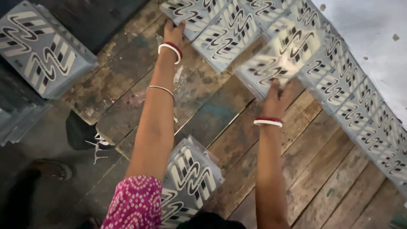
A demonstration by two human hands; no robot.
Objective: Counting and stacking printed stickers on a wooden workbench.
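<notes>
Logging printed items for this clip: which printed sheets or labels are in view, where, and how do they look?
Row of printed sheets: overlapping along the table's far and right side, grey with black-and-cream wavy stripes.
Sheet at the right hand: blurred, same pattern.
Stack: upper left, same design.
Stack: near edge, below the left arm.
Left hand touches the row's far end.

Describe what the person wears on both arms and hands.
Left hand: red and white bangles at the wrist, a thin silver bangle farther down the forearm, and a pink white-dotted sleeve. Right hand: red and white bangles; no sleeve visible.
</notes>
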